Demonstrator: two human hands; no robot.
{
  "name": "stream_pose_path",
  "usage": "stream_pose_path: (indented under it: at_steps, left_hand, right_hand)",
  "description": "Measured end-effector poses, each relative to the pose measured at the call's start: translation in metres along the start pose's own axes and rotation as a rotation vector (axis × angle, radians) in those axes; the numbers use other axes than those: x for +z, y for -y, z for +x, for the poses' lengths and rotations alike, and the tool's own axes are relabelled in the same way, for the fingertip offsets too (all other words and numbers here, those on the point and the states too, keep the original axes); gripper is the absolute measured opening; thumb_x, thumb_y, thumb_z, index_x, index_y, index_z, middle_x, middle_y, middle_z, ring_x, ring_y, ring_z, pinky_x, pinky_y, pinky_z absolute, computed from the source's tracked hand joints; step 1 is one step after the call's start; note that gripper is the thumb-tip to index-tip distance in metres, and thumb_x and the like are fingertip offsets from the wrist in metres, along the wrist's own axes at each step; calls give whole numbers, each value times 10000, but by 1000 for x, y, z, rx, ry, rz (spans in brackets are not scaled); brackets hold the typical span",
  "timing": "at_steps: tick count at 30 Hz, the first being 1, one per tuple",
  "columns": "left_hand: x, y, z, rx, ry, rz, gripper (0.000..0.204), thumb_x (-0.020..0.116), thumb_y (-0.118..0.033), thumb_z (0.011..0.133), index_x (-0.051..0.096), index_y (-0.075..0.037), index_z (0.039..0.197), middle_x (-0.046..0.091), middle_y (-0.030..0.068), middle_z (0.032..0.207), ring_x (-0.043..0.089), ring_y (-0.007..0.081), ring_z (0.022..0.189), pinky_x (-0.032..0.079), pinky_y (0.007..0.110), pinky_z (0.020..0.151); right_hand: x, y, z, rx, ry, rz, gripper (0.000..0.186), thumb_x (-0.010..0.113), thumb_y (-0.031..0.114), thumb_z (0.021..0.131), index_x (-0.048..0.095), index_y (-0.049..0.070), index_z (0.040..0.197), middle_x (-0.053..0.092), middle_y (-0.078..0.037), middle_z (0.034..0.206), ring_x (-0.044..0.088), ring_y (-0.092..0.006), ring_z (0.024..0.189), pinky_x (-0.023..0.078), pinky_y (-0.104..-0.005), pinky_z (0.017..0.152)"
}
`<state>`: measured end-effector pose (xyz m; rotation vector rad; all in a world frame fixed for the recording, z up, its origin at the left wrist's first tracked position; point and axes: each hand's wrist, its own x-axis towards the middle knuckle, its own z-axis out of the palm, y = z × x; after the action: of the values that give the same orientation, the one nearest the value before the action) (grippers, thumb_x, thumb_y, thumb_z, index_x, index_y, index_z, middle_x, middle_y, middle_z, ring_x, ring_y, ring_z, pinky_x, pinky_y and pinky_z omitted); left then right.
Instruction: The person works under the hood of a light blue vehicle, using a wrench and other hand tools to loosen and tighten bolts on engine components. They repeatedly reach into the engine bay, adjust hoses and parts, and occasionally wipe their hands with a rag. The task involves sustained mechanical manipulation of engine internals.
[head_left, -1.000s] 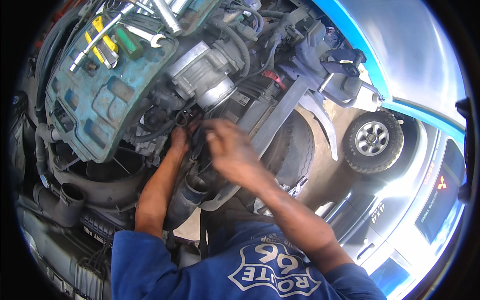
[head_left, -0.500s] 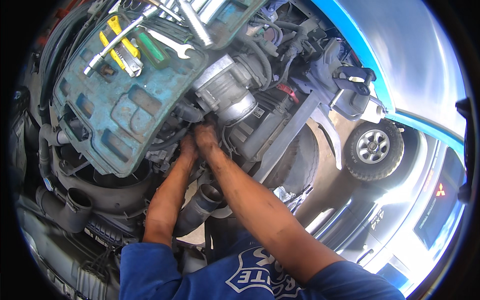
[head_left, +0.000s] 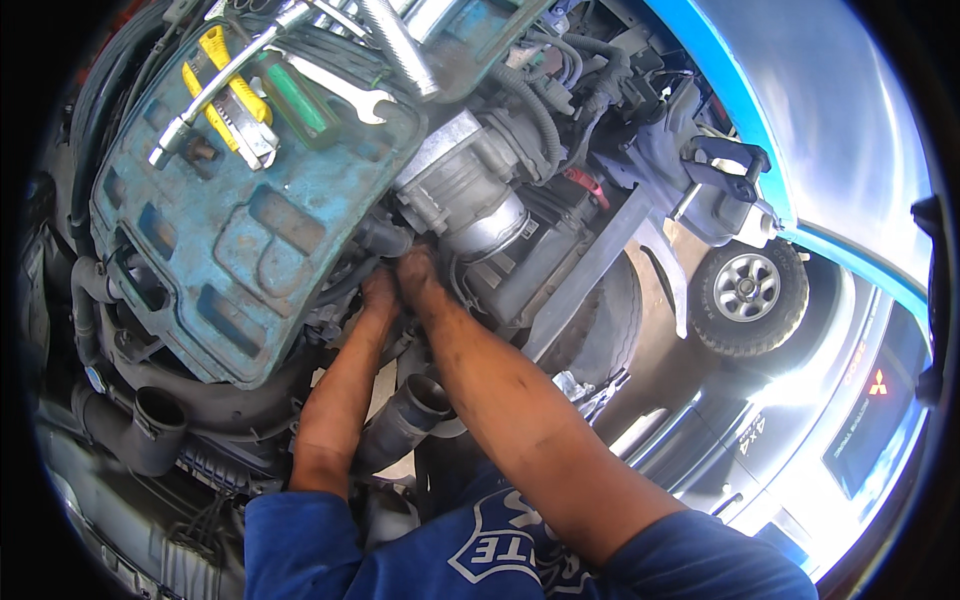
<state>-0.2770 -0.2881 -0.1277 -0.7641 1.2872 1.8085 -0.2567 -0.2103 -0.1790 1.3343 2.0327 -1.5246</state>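
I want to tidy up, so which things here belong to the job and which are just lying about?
Seemingly in the job:
Left hand and right hand, grip hidden
Metal engine part beside them

Seemingly lying about, on the teal tray:
Open-ended wrench
Green-handled tool

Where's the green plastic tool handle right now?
The green handle lies in the head view's upper left, on the teal plastic tray, between the yellow-and-black tool and the silver wrench.

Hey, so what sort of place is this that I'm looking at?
Most likely a vehicle repair spot, perhaps a garage or yard. Exposed metal engine parts sit in an open bay, an open-ended wrench lies on a worn teal tool tray, and a silver vehicle stands nearby.
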Motion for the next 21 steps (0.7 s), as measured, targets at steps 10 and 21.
stream_pose_path:
  at_steps: [10,21]
  left_hand:
    - [2,1,7,33,-171,32,329,573,-261,997,629,13,1171,679,134,1096,660,244,1004,538,382,837]
    - [0,-1,0,111,-93,-8,258,548,-101,952,622,42,1153,670,135,1094,650,253,997,527,390,877]
  right_hand:
    - [36,-35,45,-52,36,-380,367,574,148,897,653,1,1224,668,-246,1256,622,-389,1210,487,-429,1012]
    - [70,-88,72,-174,96,-719,330,589,172,913,679,14,1188,675,-233,1243,636,-372,1188,503,-418,993]
